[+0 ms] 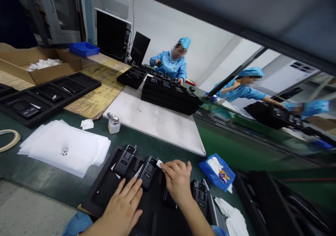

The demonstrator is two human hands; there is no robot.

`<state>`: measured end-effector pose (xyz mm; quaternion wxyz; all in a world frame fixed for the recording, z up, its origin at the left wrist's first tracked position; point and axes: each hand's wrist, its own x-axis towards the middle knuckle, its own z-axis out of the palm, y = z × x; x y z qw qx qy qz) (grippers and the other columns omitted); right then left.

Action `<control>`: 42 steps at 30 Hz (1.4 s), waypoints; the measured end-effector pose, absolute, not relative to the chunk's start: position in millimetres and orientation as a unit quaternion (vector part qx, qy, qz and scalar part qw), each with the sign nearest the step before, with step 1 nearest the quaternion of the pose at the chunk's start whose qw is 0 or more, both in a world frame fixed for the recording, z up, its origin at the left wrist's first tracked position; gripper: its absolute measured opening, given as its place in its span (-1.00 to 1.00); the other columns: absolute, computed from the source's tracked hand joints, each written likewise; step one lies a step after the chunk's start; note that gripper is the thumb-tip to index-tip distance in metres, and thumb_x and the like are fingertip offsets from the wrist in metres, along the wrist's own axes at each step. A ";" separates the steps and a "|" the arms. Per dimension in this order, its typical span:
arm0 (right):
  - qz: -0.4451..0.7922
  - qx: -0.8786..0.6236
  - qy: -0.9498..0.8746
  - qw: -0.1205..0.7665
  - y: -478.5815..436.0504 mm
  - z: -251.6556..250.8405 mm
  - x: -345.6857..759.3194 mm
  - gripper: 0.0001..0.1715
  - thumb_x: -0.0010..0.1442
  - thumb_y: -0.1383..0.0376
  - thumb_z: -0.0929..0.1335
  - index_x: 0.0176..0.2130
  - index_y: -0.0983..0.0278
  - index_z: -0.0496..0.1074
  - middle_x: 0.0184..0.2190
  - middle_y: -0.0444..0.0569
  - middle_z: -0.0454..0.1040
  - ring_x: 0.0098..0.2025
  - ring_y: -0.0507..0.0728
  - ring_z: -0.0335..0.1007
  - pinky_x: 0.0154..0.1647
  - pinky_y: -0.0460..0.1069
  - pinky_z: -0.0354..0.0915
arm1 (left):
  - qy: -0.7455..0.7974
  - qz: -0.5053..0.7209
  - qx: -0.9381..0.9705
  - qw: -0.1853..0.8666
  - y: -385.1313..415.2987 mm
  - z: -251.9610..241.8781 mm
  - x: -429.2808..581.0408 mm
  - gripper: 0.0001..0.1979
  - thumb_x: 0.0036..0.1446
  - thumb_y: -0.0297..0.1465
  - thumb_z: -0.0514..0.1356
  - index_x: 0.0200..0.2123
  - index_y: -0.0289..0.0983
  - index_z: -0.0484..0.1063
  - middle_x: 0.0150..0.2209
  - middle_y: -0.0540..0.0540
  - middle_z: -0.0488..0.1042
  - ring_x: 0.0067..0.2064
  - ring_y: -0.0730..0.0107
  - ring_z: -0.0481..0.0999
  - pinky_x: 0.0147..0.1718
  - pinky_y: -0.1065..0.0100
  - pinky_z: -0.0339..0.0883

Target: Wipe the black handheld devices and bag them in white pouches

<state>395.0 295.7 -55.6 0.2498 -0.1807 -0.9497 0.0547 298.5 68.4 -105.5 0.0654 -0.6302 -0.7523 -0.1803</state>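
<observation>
In a black foam tray (98, 194) in front of me lie several black handheld devices with stubby tops, backs up. My right hand (178, 180) pinches a small white wipe (159, 164) against the top corner of the middle handheld device (148, 173). My left hand (123, 208) lies with its fingers spread, the fingertips at the lower end of that same device. Left of it rests another handheld device (124, 161). A further handheld device (201, 195) sits to the right of my right forearm. One more is partly hidden under my right hand.
A white pump bottle (114, 124) and stacked white sheets (65, 145) stand beyond the tray. At right are a blue bin (217, 173) with wipes, crumpled tissue (233, 216) and black trays (275, 204). Stacked foam trays (170, 98) stand further back. Co-workers in blue work beyond.
</observation>
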 end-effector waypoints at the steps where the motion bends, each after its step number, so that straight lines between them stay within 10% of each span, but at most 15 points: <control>1: 0.062 -0.172 -0.953 0.242 294.7 -57.9 393.0 -0.64 0.29 0.39 0.27 -0.14 0.03 0.58 -0.29 -0.09 0.55 -0.12 0.21 0.30 0.27 0.43 -0.31 | -0.740 -0.181 -0.645 0.053 75.0 -105.0 305.2 -0.45 0.15 -0.37 0.20 0.23 -0.25 0.27 0.34 -0.11 0.18 0.32 0.10 0.18 0.22 0.07 0.16; 15: 0.032 -0.115 -0.972 0.201 298.8 -70.5 377.3 -0.66 0.21 0.44 0.36 -0.10 0.07 0.53 -0.24 -0.12 0.57 -0.02 0.23 0.26 0.26 0.47 -0.64 | -0.747 -0.138 -0.650 -0.038 97.6 -113.9 321.8 -0.29 0.10 -0.46 0.13 0.34 -0.27 0.08 0.41 -0.07 -0.03 0.40 0.14 -0.02 0.30 0.06 -0.02; 42: 0.014 -0.053 -0.975 0.214 328.9 -67.9 404.7 -0.71 0.22 0.42 0.38 -0.16 0.04 0.56 -0.30 -0.16 0.55 -0.09 0.17 0.24 0.27 0.46 -0.57 | -0.745 -0.132 -0.654 0.025 98.9 -116.0 323.0 -0.32 0.09 -0.50 0.10 0.31 -0.25 0.12 0.40 -0.02 0.02 0.39 0.21 0.00 0.23 0.12 0.07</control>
